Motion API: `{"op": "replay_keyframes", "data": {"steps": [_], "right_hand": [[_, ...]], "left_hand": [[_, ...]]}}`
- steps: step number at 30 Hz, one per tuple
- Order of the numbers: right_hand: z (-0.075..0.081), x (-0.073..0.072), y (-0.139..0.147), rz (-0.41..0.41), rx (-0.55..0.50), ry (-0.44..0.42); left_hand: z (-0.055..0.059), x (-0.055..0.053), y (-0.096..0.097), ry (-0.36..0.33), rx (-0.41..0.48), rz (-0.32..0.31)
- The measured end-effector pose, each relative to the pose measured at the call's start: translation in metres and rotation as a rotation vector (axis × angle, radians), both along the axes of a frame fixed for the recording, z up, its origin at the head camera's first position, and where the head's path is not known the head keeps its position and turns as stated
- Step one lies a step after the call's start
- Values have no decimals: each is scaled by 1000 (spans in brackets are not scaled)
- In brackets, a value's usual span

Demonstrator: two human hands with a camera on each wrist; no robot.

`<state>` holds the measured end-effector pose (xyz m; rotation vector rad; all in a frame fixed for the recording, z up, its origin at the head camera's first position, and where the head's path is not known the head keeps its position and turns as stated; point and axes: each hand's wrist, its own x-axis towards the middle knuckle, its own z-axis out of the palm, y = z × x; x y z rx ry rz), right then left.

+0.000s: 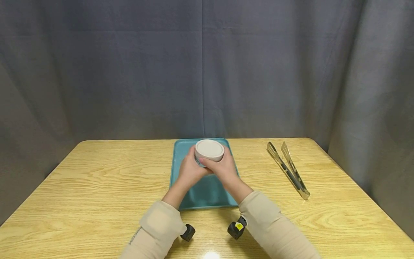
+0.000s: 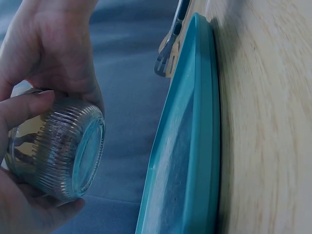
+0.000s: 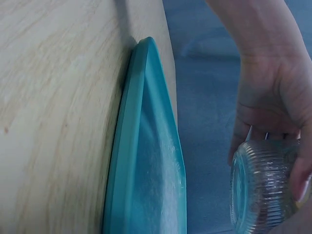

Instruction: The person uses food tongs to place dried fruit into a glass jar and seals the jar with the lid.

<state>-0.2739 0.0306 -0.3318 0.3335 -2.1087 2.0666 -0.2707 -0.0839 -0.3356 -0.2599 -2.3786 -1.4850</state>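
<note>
A clear ribbed glass jar (image 2: 66,146) with a round white lid (image 1: 209,148) is held above the teal tray (image 1: 207,196). My left hand (image 1: 190,169) grips it from the left, fingers wrapped about its side. From the right, my right hand (image 1: 225,168) grips the same jar, its thumb lying across the front below the lid. Both wrist views show the jar's bottom raised off the tray. Something brownish shows through the glass in the left wrist view. The fingers hide part of the jar's side.
Metal tongs (image 1: 292,176) with dark grips lie spread on the wooden table (image 1: 106,187), right of the tray. A grey curtain (image 1: 139,72) hangs behind the table and along its sides. Black wrist cameras sit under both sleeves.
</note>
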Motion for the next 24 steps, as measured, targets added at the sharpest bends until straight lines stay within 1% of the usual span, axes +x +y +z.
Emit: {"op": "replay_keyframes", "data": {"steps": [5,8,9,11,13,16,18,20,24], "right_hand": [[0,0,0,39,-4,8],[1,-1,1,64,19,28],[2,-1,1,60,44,40],[5,-2,2,61,117,61],[8,-2,4,59,226,68],[17,-2,10,49,446,56],[24,-3,14,43,567,69],[32,-4,18,34,654,108],[46,-11,26,8,769,239]], "left_hand": [[-2,-1,-2,7,8,-4],[-2,-1,-4,19,6,-6],[-2,-1,-5,20,3,-5],[-1,0,-7,29,0,-1],[1,1,-10,39,1,3],[4,2,-16,39,8,16],[6,1,-23,31,18,23],[8,1,-32,21,30,36],[11,2,-53,10,55,70]]}}
